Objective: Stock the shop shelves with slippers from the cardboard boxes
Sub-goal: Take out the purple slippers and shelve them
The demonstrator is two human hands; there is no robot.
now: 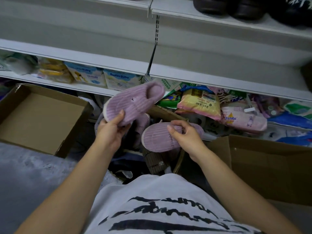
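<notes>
Head view: left hand (111,130) pinches toe end of lilac ribbed plush slipper (133,100), raised before white metal shelf (219,76); right hand (184,134) grips matching lilac slipper (157,141) over brown cardboard box (166,114); end-only hold risks pivoting, dropping among stock

bare shelf (219,53) ahead (open); bags (199,102) crowd below.

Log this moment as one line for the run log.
left hand: holds upper purple slipper | right hand: grips lower purple slipper | both above slipper box | stage: slippers in hand, not yet shelved
</notes>
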